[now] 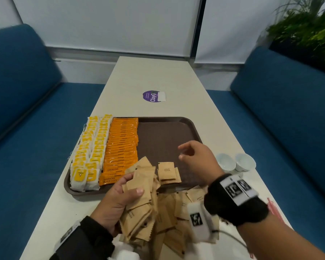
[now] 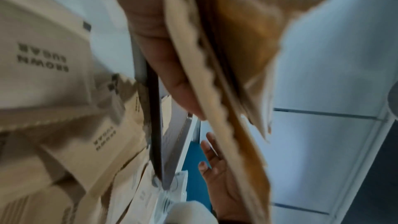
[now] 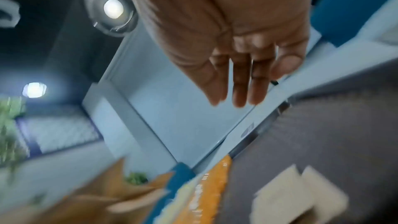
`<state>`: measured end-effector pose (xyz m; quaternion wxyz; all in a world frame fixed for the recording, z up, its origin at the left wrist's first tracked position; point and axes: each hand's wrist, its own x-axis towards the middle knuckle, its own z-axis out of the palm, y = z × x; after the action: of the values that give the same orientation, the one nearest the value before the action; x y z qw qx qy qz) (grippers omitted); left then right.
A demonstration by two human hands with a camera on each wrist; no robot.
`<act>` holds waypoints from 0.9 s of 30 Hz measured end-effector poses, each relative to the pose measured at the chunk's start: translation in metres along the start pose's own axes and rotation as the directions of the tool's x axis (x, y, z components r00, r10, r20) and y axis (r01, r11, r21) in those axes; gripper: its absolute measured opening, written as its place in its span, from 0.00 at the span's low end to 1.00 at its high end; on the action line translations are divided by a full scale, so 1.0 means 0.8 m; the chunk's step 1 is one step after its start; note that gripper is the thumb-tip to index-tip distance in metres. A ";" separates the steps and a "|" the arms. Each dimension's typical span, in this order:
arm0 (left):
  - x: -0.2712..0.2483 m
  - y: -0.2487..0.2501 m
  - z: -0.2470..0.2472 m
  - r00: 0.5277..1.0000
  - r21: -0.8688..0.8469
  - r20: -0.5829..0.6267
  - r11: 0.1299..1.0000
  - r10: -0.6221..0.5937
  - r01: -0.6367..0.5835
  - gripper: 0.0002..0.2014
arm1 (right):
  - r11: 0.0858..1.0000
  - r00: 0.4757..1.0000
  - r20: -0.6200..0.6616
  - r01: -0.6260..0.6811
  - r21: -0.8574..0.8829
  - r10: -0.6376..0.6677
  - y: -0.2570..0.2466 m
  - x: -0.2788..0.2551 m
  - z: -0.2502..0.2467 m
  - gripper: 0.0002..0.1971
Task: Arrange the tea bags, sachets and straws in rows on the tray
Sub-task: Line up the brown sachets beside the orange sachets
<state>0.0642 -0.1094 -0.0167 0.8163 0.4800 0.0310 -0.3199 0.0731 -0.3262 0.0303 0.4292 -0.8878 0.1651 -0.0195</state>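
- We are looking down a long pale table (image 1: 158, 76) running between two blue sofas (image 1: 23, 87), with a potted plant (image 1: 308, 30) sitting at the far right.
- The brown tray (image 1: 167, 132) is lying across the table in front of us, its right half bare.
- Two rows of yellow tea bags (image 1: 90, 147) are filling the tray's left edge, and a row of orange coffee sachets (image 1: 122, 145) is running just beside them.
- A loose heap of brown sugar sachets (image 1: 169, 212) is sprawling on the table at the tray's near rim, some reading "BROWN SUGAR" in the left wrist view (image 2: 43, 57).
- Our left hand (image 1: 116, 201) is gripping a fanned bunch of those sachets, thumb pressing on top, over the tray's near edge.
- Our right hand (image 1: 197, 160) is hovering above the tray with fingers loosely spread and holding nothing; the right wrist view (image 3: 237, 48) is showing them straight and relaxed.
- A few brown sugar sachets on the tray (image 1: 167, 172) are lying overlapped at its near edge, between the two hands.
- Two small white cups (image 1: 235, 163) are standing right of the tray.
- Thin red straws (image 1: 274, 209) are lying at the table's right edge; the view is too blurred to count them.
- A purple round sticker (image 1: 152, 96) is showing beyond the tray.
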 end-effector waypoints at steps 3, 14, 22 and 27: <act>-0.001 0.003 -0.010 1.000 -0.001 -0.014 1.000 -0.022 0.022 0.24 | 0.932 0.980 0.196 0.068 -0.355 0.004 -0.001 0.037 0.014 0.18; 0.003 -0.005 -0.015 0.998 0.028 -0.033 0.998 -0.057 0.058 0.25 | 0.879 0.899 0.356 -0.061 -0.473 0.254 0.008 0.063 0.053 0.31; 0.008 -0.009 -0.014 0.994 0.091 -0.111 0.996 0.001 0.009 0.27 | 0.999 0.969 0.248 -0.004 -0.042 0.014 -0.010 0.034 0.023 0.11; 0.008 -0.011 -0.008 0.994 0.122 -0.111 0.992 0.016 -0.002 0.28 | 0.958 0.892 0.452 -0.129 0.255 0.000 -0.033 -0.003 0.009 0.09</act>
<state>0.0660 -0.1102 -0.0293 0.7839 0.5462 0.0548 -0.2902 0.0795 -0.3049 0.0462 0.5762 -0.7932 0.0873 0.1765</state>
